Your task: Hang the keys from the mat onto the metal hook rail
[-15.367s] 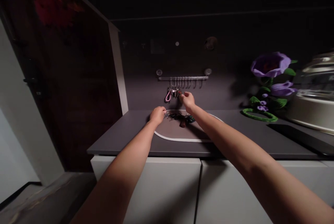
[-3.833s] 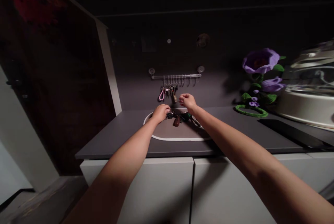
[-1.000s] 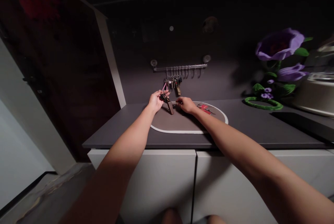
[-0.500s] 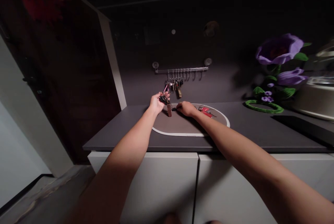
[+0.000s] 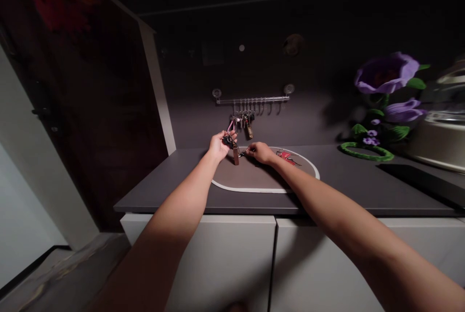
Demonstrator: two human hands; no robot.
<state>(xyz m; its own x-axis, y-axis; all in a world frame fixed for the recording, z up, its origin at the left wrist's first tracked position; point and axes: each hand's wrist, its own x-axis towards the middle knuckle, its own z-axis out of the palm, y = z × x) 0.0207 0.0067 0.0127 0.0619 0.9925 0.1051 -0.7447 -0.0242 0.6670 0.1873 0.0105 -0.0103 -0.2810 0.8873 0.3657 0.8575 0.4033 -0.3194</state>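
My left hand [image 5: 220,145], palm up with curled fingers, holds a bunch of keys [image 5: 228,141] above the mat. A brown tag [image 5: 236,156] dangles from that bunch. Just to the right, my right hand [image 5: 258,151] pinches a small dark key [image 5: 243,153] by its end; its other end reaches toward the tag, and I cannot tell whether they are joined. Behind the hands, several keys [image 5: 249,128] hang from a clear hook rail [image 5: 254,100] on the wall. Beyond my right wrist lies a red key holder [image 5: 286,157] with keys on the mat.
An oval brown mat with a white rim [image 5: 250,189] lies on the dark counter [image 5: 156,176]. Purple artificial flowers [image 5: 387,74] with a green ring base stand at the right, beside a cream appliance [image 5: 441,137]. White cabinet doors [image 5: 232,254] are below; a dark door stands left.
Both hands stay almost in place. The small dark key in my right hand has tilted slightly upward, and the whole view has shifted a little.
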